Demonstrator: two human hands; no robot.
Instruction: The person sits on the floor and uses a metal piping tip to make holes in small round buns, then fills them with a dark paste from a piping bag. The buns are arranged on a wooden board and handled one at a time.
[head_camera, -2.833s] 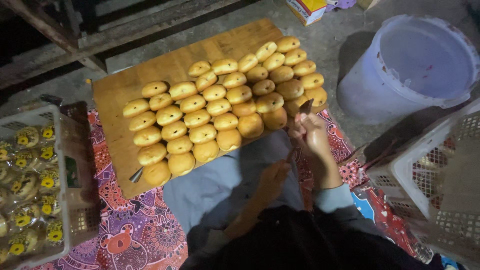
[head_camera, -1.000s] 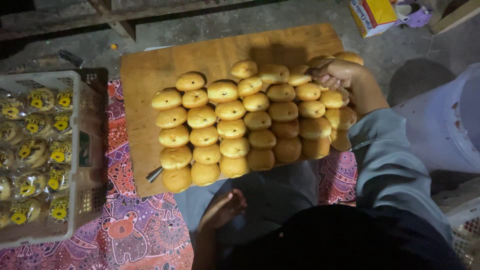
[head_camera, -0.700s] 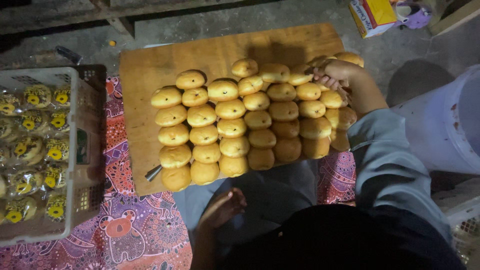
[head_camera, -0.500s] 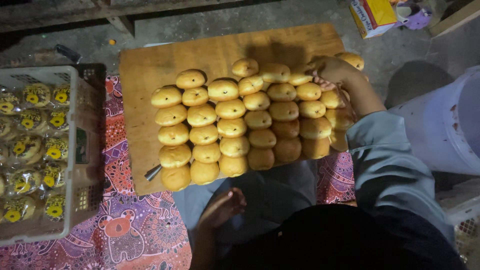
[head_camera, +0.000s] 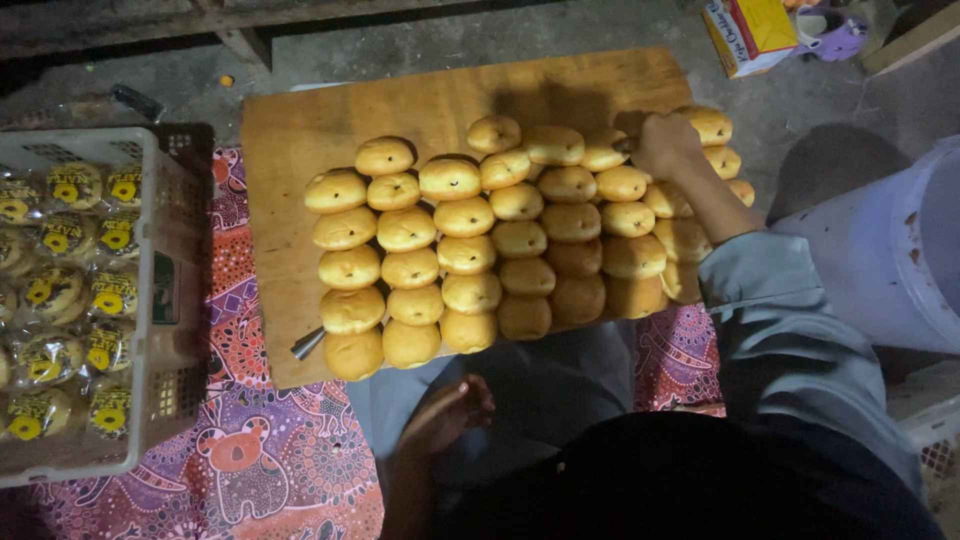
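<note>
My right hand (head_camera: 665, 143) is clenched among the far-right buns (head_camera: 623, 184), touching them, while my left hand (head_camera: 450, 412) rests loosely curled, empty, near my lap.

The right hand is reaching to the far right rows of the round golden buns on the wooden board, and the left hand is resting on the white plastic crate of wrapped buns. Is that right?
Not quite. The head view shows the left hand resting in the person's lap, apart from the white plastic crate of wrapped buns. The rest holds: the right hand is at the far right rows of the round golden buns on the wooden board.
</note>
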